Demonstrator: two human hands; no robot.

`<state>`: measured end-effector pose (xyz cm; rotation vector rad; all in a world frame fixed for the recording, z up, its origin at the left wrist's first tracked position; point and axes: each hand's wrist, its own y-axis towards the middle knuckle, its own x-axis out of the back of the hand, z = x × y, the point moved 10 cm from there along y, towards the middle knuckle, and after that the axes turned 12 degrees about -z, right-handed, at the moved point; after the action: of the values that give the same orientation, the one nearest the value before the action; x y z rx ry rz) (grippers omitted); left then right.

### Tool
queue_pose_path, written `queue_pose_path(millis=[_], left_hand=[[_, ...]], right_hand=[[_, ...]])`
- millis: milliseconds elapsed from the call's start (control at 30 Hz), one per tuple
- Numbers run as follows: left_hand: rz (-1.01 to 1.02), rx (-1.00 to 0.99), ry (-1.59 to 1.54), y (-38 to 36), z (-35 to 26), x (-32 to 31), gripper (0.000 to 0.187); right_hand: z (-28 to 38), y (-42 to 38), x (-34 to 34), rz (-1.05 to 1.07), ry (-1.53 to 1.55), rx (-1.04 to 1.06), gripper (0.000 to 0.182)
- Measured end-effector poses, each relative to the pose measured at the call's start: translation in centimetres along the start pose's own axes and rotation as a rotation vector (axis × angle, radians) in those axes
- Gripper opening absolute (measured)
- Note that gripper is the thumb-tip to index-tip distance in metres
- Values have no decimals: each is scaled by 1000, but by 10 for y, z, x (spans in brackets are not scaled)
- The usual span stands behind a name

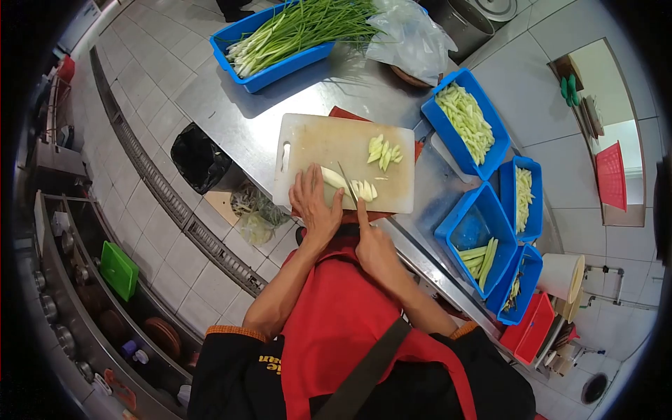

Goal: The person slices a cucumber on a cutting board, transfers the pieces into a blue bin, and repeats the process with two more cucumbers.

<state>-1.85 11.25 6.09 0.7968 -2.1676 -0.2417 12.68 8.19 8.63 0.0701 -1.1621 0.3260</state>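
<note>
A white cutting board (315,140) lies on the steel table in front of me. On its near half rests a pale, peeled, cucumber-like vegetable (333,178), with fresh slices (365,190) at its right end. My left hand (313,203) holds the vegetable's left part, fingers bent over it. In my right hand (374,241) is a kitchen knife (346,179); its blade stands between the uncut piece and the slices, the forefinger stretched along it. A small pile of cut pieces (384,152) sits at the board's upper right.
Spring onions (301,31) fill a blue bin (262,80) at the back, beside a plastic bag (413,42). At right stand blue bins of cut pieces (465,122) and one with long spears (479,259). A black-lined trash bin (198,159) is left of the table.
</note>
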Motion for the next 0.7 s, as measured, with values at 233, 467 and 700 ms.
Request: queue_pose_path(millis=[233, 467, 700], left_hand=[[26, -59, 62, -4, -3, -4, 64], [31, -93, 69, -6, -5, -4, 53], [17, -83, 57, -6, -4, -4, 44]], right_hand=[[4, 31, 9, -104, 79, 116, 88], [-14, 9, -32, -83, -56, 1, 85], [14, 28, 8, -33, 103, 80, 86]])
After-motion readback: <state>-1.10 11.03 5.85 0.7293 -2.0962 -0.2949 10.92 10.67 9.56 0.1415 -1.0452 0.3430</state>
